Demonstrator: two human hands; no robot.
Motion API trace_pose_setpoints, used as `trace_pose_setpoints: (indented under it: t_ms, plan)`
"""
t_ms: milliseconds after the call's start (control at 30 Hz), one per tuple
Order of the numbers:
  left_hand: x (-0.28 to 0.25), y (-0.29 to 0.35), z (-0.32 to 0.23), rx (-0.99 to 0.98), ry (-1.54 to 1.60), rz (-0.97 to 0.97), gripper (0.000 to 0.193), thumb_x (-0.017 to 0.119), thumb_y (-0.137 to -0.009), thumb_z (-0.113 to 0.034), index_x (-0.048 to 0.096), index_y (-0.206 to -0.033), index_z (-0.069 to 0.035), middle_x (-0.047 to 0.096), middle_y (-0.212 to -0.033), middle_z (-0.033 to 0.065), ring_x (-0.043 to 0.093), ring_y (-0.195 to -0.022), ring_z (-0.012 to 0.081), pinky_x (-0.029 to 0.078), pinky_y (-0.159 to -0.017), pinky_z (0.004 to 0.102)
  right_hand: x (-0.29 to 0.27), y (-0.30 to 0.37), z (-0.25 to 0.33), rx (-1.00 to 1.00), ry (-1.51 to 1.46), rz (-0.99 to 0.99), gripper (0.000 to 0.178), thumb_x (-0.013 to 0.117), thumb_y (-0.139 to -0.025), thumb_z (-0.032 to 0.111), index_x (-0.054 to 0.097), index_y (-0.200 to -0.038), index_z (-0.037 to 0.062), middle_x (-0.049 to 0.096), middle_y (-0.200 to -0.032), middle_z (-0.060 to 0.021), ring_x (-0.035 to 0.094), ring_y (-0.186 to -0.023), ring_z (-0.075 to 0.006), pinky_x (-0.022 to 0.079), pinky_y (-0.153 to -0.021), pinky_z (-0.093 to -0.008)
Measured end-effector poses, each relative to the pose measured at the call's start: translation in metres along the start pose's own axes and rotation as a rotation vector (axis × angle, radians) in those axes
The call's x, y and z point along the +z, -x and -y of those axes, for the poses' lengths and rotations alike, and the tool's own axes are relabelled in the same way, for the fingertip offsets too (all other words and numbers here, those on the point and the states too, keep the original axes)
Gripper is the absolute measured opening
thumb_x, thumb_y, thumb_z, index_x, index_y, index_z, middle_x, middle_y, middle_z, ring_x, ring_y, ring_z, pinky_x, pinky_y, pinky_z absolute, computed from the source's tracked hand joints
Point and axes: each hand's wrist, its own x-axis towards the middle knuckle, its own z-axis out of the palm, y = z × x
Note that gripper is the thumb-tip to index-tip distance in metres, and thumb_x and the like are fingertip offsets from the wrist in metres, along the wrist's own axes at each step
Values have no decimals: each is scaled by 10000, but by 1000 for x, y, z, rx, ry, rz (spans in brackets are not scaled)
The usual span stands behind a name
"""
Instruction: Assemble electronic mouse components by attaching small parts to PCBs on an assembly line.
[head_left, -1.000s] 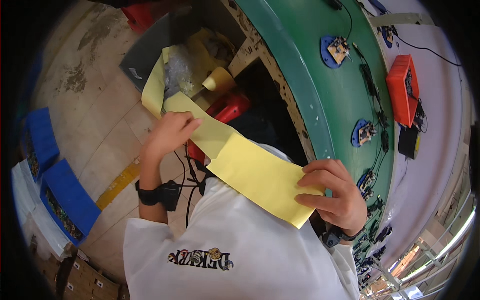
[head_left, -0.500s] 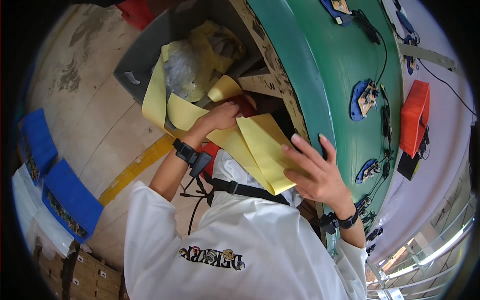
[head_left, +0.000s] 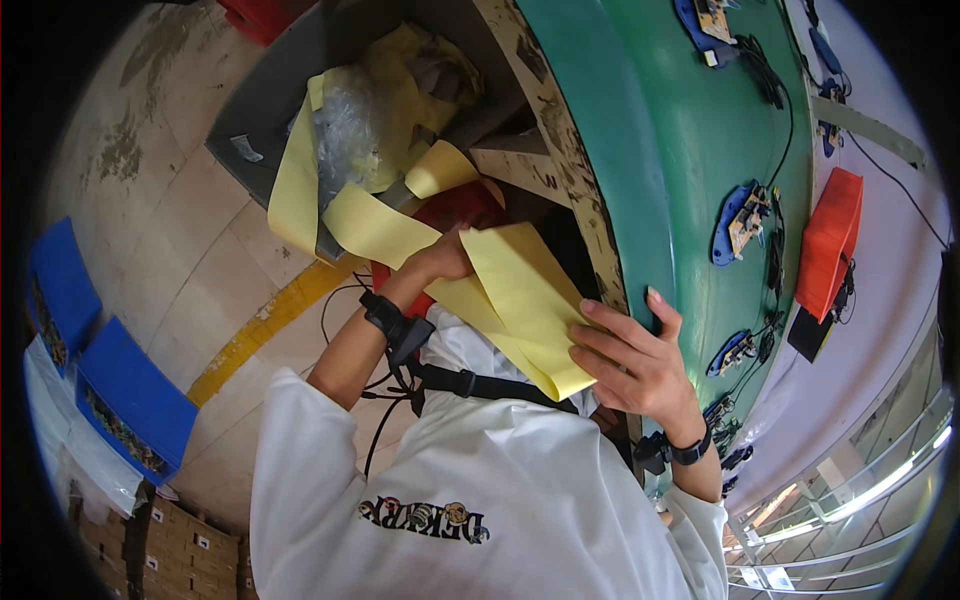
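A long yellow paper strip (head_left: pixel 510 290) lies folded in layers across my lap. My left hand (head_left: pixel 445 258) is closed on it, with the fingertips partly hidden behind the upper layer. At the strip's right end, my right hand (head_left: pixel 645 362) has its fingers stretched out and apart, several of them touching the paper's edge, while one digit points up toward the green table. From my left hand the strip runs on in loose curls, over to a grey bin (head_left: pixel 265 110).
Clear plastic film (head_left: pixel 350 125) and crumpled yellow paper fill the bin. On the green table (head_left: pixel 640 130) to the right are circuit boards on blue holders (head_left: pixel 740 222) with black cables. A red bin (head_left: pixel 828 240) stands beyond. Blue boxes (head_left: pixel 135 400) sit at left.
My left hand has moved slightly right and down with the strip. The right hand's fingers have shifted a little lower at the folded end. The whole view has shifted slightly.
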Motion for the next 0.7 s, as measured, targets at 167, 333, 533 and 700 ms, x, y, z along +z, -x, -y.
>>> trace_pose_setpoints:
  t_ms: [167,333,533,700]
  plan:
    - [2,2,-12,29,253,-203,387,632,-1059,-214,669,-1382,-4,695,-1384,255,649,-1298,392,505,-1120,467,4,-4,-5,-12,-30,-41,186,771,-761,68,784,-944,102,776,-1108,-24,685,-1303,-210,283,-1266,-592]
    - [47,48,110,-200,724,-151,477,687,-1031,-208,619,-1465,-24,653,-1463,114,605,-1288,253,477,-1141,413,0,-18,-3,-133,-28,-104,205,782,-737,77,766,-941,90,739,-1079,-34,668,-1294,-237,331,-1222,-608]
    - [62,71,153,-255,930,-265,515,701,-994,-141,625,-1497,-61,664,-1456,27,609,-1267,176,517,-1083,377,4,-17,0,-205,-80,-122,276,799,-746,61,773,-1018,104,740,-1085,-18,658,-1301,-215,314,-1238,-627]
    - [-4,57,-73,-542,806,-264,631,659,-1003,-471,612,-1533,-130,663,-1464,-2,600,-1342,173,515,-1074,420,21,6,-20,-109,-22,-178,225,825,-794,109,749,-1006,116,712,-1039,-13,649,-1269,-211,309,-1252,-591]
